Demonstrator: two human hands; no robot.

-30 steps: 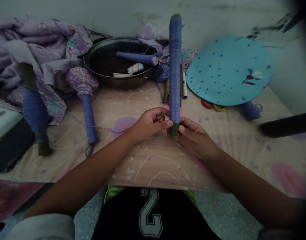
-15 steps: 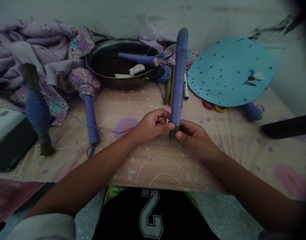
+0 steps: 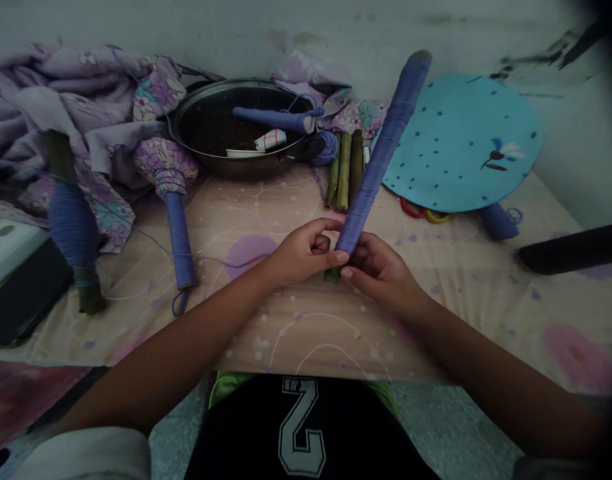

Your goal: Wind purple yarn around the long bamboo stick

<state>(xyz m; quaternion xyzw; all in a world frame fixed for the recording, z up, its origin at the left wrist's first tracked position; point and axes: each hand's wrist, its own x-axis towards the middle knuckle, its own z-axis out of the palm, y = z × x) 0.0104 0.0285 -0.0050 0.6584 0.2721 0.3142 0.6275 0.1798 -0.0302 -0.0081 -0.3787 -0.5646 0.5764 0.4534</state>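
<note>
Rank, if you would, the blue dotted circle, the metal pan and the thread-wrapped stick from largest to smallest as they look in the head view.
1. Blue dotted circle
2. Metal pan
3. Thread-wrapped stick: slimmest, about as long as the pan is wide, but nearer the camera, so unsure.

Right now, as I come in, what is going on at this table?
A person holds a long stalk wrapped in blue thread between the left hand and the right hand. It tilts, with its top leaning away to the right, and its bare green end shows below the hands. Bare green stalks lie ahead, near a ball of blue thread and a metal pan. Another wrapped stalk lies to the left.
</note>
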